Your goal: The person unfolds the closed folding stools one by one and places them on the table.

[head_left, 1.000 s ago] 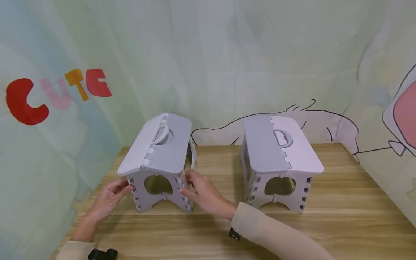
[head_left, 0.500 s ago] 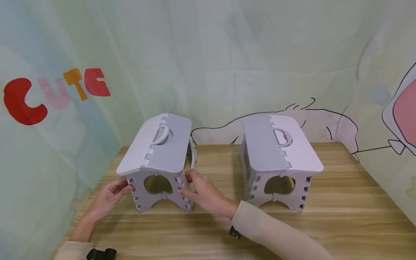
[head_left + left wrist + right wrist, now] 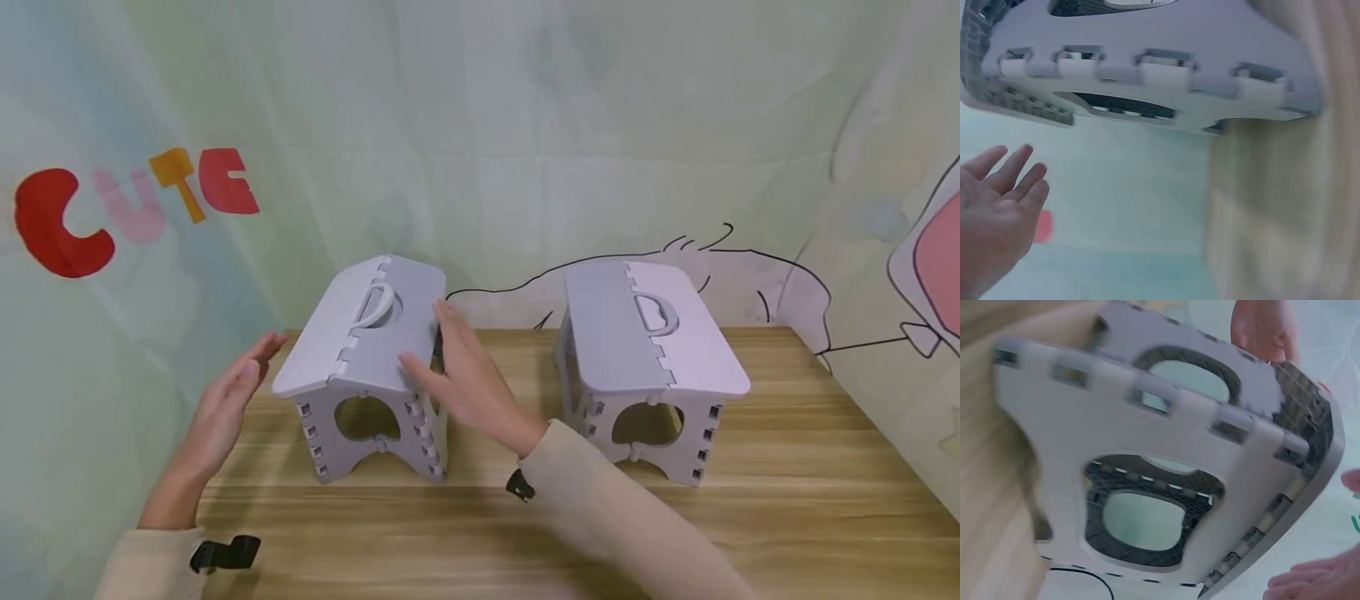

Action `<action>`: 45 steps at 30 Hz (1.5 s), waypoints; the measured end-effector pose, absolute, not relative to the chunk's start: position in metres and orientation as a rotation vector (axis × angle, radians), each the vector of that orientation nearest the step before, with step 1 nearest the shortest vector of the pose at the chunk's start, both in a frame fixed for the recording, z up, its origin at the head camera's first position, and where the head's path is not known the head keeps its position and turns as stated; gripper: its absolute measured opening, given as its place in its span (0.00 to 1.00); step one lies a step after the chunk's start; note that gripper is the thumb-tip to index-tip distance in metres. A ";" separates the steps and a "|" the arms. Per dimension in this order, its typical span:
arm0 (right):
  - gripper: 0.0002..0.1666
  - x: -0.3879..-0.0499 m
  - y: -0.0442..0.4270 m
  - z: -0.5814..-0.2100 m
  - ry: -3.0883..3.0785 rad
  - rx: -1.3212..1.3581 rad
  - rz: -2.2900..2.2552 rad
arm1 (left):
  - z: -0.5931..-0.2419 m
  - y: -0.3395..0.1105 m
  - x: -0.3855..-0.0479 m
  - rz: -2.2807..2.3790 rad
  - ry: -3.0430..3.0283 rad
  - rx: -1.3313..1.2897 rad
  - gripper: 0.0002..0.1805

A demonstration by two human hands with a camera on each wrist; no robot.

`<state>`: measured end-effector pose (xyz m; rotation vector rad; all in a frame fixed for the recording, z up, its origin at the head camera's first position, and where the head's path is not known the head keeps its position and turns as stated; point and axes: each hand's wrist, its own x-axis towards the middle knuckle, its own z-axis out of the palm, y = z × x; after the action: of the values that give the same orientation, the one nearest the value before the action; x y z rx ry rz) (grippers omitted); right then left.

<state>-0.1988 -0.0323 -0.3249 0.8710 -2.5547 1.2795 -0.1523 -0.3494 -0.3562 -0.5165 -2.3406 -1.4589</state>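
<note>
A grey and white folding step stool [image 3: 401, 354] stands at left on the table, its two-part top raised along the middle seam and its carry handle [image 3: 375, 306] sticking up. My left hand [image 3: 221, 412] is in the air beside its left edge, fingers extended. In the left wrist view that hand [image 3: 997, 215] is apart from the stool [image 3: 1166, 75]. My right hand [image 3: 480, 383] is at the right edge of the top, fingers fairly straight and thumb spread. The right wrist view shows a gap between its fingers [image 3: 1310, 578] and the stool [image 3: 1141, 450].
A second, similar folding stool [image 3: 611, 342] stands to the right on the wooden table [image 3: 480, 550], with a flatter top. Behind the table hangs a printed curtain [image 3: 480, 125], which also runs along the left and right sides.
Both hands have let go of the left stool's legs and risen to the height of its top, with fingers straightened. The stools have stayed in place.
</note>
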 end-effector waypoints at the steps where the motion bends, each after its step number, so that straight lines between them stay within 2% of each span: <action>1: 0.51 -0.202 -0.035 -0.321 -2.566 0.883 1.241 | -0.352 -0.347 -0.153 -1.411 -2.362 -0.494 0.26; 5: 0.55 -0.215 -0.047 -0.311 -2.635 0.915 1.100 | -0.332 -0.335 -0.156 -1.301 -2.483 -0.424 0.27; 9: 0.59 -0.228 -0.054 -0.308 -2.702 0.928 0.991 | -0.316 -0.324 -0.162 -1.237 -2.581 -0.461 0.29; 17: 0.58 -0.242 -0.061 -0.311 -2.762 0.995 0.872 | -0.298 -0.307 -0.173 -1.077 -2.772 -0.602 0.29; 23: 0.57 -0.245 -0.062 -0.313 -2.761 0.992 0.773 | -0.296 -0.304 -0.176 -1.062 -2.766 -0.672 0.28; 45: 0.58 -0.246 -0.061 -0.308 -2.823 0.993 0.522 | -0.299 -0.302 -0.177 -0.935 -2.813 -0.626 0.29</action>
<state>-0.2459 -0.0608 -0.3076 0.9929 -2.8227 0.5221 -0.1774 -0.3018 -0.2994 -0.6260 -2.8132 -0.9350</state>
